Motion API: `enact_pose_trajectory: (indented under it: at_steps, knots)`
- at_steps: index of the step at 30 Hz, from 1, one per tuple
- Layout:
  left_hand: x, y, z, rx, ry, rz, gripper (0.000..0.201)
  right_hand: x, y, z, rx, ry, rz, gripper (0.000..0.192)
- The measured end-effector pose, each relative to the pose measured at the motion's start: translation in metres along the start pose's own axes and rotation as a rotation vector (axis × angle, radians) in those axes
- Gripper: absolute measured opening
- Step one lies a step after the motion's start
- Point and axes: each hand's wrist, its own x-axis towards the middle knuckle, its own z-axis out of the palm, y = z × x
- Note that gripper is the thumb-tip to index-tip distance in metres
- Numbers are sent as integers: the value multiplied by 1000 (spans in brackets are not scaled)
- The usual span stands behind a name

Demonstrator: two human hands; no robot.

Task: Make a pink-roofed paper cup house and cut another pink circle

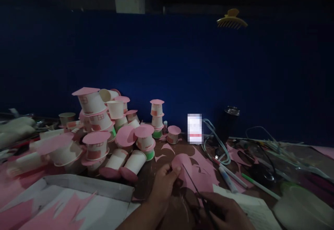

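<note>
A deep blue wall closes off the far side of a dim room, a yellow hair claw (pixel 231 18) hanging on it up to the right, and below it runs a cluttered brown bench (pixel 146 184). At the near centre the left hand (pixel 163 184) pinches the edge of a pink paper sheet (pixel 194 172) between thumb and fingers, while the right hand (pixel 225 211) is closed around the handles of a pair of scissors (pixel 194 186) whose blades lie open across the paper. The sheet lies just beyond both hands and already has scalloped bites taken from it, so several shapes look to be cut out and part of the paper remains uncut. On the left, from mid-depth back towards the wall, a heap of paper cups (pixel 104 132) stands and lies, many already topped with round pink lids and marked with small red windows, which suggests much of the batch is finished; a few cups lie on their sides nearer in. A white tray (pixel 86 186) at the near left holds jagged pink offcuts (pixel 56 212). To the right lie pens (pixel 231 176), looped cables (pixel 216 146), a dark tumbler (pixel 229 122) and a white printed sheet (pixel 250 209)
</note>
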Motion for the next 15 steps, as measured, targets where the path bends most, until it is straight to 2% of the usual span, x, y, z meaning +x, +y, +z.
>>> enact_pose_trajectory:
  at_steps: [8,13,15]
  knots:
    - [2,9,-4,15,104,34,47,2,11,9,5,40,57,34]
    - [4,8,-5,52,135,14,47,3,18,4,-80,189,49,8]
    - [5,7,-6,73,141,7,46,5,22,-2,-152,275,44,13]
